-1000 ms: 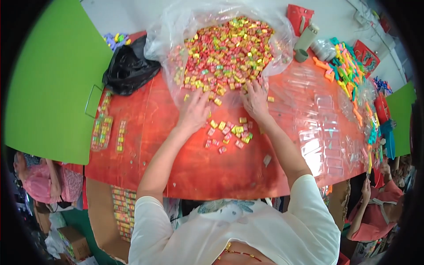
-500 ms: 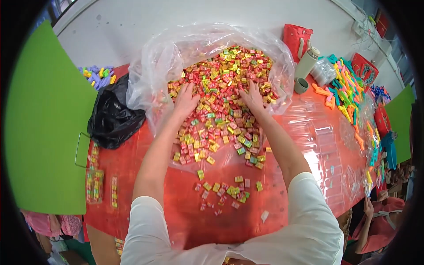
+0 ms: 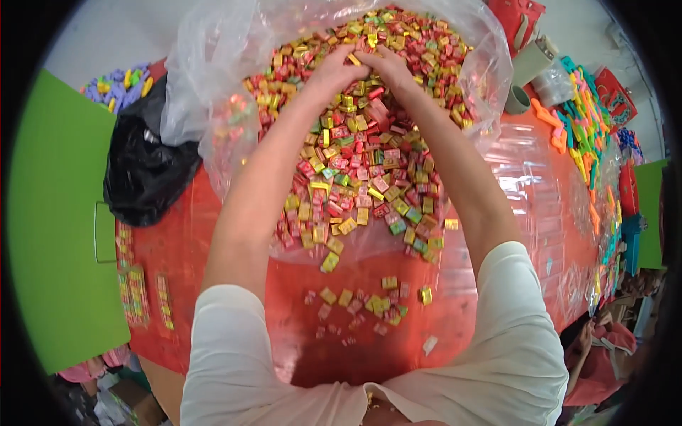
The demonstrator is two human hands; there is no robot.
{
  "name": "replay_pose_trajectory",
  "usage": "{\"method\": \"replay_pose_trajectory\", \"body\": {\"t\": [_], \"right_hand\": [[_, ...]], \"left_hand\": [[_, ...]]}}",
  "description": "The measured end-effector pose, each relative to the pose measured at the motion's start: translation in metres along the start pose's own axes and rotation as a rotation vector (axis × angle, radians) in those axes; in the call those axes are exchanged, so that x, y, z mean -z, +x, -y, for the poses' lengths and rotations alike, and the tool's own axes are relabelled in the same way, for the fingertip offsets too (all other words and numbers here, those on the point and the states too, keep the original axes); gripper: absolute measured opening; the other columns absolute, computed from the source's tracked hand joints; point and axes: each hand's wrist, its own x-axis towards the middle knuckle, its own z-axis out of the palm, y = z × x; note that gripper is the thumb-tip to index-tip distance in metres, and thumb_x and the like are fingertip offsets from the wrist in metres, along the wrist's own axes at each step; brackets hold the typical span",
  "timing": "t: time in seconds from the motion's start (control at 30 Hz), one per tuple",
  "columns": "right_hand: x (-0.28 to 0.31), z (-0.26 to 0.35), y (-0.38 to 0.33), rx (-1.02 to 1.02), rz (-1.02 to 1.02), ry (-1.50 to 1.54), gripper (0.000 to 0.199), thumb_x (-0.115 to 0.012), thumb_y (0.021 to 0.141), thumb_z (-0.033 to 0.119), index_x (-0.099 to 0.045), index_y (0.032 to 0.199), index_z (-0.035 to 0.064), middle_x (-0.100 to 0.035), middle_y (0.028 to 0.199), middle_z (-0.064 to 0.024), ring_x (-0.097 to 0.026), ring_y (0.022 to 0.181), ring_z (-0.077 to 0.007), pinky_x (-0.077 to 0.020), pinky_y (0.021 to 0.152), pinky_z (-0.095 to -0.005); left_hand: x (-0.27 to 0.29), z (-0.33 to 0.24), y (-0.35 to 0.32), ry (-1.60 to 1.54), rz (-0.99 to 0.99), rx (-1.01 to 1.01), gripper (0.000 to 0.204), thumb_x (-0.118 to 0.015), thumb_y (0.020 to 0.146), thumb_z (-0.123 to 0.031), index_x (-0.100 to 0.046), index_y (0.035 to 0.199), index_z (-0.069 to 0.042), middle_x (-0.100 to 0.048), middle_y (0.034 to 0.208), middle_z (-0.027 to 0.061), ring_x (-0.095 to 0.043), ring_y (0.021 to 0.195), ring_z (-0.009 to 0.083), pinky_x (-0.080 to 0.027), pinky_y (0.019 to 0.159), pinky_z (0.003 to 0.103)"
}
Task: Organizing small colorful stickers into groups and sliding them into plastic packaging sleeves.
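Observation:
A big heap of small wrapped candies (image 3: 366,153), red, yellow and some green, spills from an open clear plastic bag (image 3: 213,78). Both my arms reach far into it. My left hand (image 3: 339,69) curves inward at the heap's upper part. Facing it, my right hand (image 3: 387,67) curves in too, and the fingertips nearly meet. Candies are gathered between the two hands, one yellow piece showing beside the left fingers. The undersides of both hands and part of the fingers are hidden.
A black plastic bag (image 3: 145,160) lies left, beside a green board (image 3: 57,227). Clear packs of candies (image 3: 133,295) lie below it. Loose candies (image 3: 380,305) are near me. Right are clear plastic trays (image 3: 529,192), a grey-green cup (image 3: 518,101) and colourful plastic pieces (image 3: 579,121). Another person (image 3: 604,358) is at lower right.
My hands have come together from opposite sides of the heap, drawing candies between them. The view has shifted, so the heap appears higher and closer.

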Motion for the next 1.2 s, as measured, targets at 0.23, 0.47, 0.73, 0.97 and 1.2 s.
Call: {"method": "replay_pose_trajectory", "body": {"t": [0.23,0.47,0.73,0.97,1.2], "right_hand": [[0.014,0.020,-0.078,0.100,0.301,-0.008,0.059,-0.067,0.089,0.053,-0.066,0.128,0.0092,-0.073,0.102,-0.0072,-0.068,0.091,-0.0192,-0.0518,0.076,-0.0335],[0.015,0.033,-0.209,0.663,0.184,-0.749,0.050,-0.059,0.092,0.055,-0.063,0.120,0.0135,-0.072,0.103,-0.0105,-0.067,0.095,-0.0340,-0.0516,0.082,-0.0468],[0.003,0.046,-0.349,0.714,0.054,-0.881,0.067,-0.058,0.090,0.057,-0.053,0.140,0.0124,-0.057,0.131,-0.0108,-0.052,0.120,-0.0332,-0.0388,0.098,-0.0517],[-0.017,0.062,-0.430,0.636,0.241,-0.768,0.073,-0.067,0.086,0.035,-0.043,0.150,0.0080,-0.043,0.153,-0.0149,-0.045,0.134,-0.0349,-0.0350,0.106,-0.0548],[0.033,0.067,-0.430,0.588,0.139,-0.633,0.065,-0.066,0.084,0.017,-0.049,0.146,0.0138,-0.047,0.151,-0.0130,-0.049,0.133,-0.0333,-0.0334,0.109,-0.0557]], "left_hand": [[0.013,-0.047,-0.082,0.055,0.219,-0.055,0.055,-0.070,0.091,-0.022,-0.053,0.142,-0.006,-0.066,0.119,0.0035,-0.063,0.104,0.0137,-0.051,0.090,0.029],[0.004,-0.073,-0.221,0.487,0.092,-0.465,0.059,-0.069,0.087,-0.031,-0.052,0.141,-0.015,-0.062,0.121,0.0126,-0.060,0.113,0.0315,-0.046,0.098,0.046],[-0.013,-0.108,-0.351,0.721,0.200,-0.352,0.070,-0.067,0.089,-0.044,-0.047,0.146,-0.010,-0.047,0.143,0.0176,-0.043,0.133,0.0379,-0.029,0.110,0.059],[-0.032,-0.116,-0.455,0.849,0.250,-0.204,0.086,-0.069,0.088,-0.046,-0.033,0.157,-0.008,-0.020,0.164,0.0236,-0.018,0.151,0.0467,-0.016,0.112,0.073],[-0.042,-0.110,-0.424,1.071,0.179,-0.093,0.077,-0.059,0.096,-0.046,-0.030,0.159,-0.014,-0.034,0.154,0.0223,-0.019,0.150,0.0490,-0.016,0.109,0.077]]}}
